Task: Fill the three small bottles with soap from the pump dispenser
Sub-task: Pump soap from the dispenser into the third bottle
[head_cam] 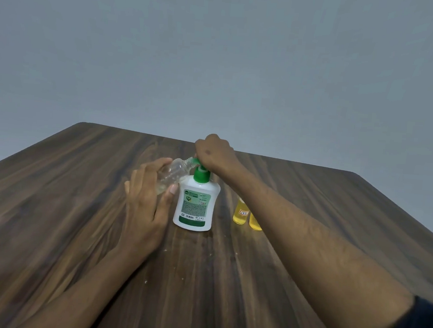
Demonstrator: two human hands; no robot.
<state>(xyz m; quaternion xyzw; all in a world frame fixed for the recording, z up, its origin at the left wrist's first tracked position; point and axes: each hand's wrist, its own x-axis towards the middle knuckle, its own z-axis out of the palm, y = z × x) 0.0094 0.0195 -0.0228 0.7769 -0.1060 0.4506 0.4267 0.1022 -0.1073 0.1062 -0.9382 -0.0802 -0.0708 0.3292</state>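
Observation:
A white pump dispenser (196, 206) with a green pump head stands upright in the middle of the wooden table (51, 202). My right hand (215, 152) lies on top of the pump head, fingers curled over it. My left hand (146, 199) grips a small clear bottle (174, 173), tilted with its mouth against the green nozzle; a little pale liquid sits in its bottom. Two small bottles of yellow soap (240, 212) (255, 222) stand upright to the right of the dispenser, the nearer one partly hidden behind my right forearm.
The table's far edge runs just behind the dispenser, with a plain grey wall beyond. A few small pale specks lie on the wood in front of the dispenser.

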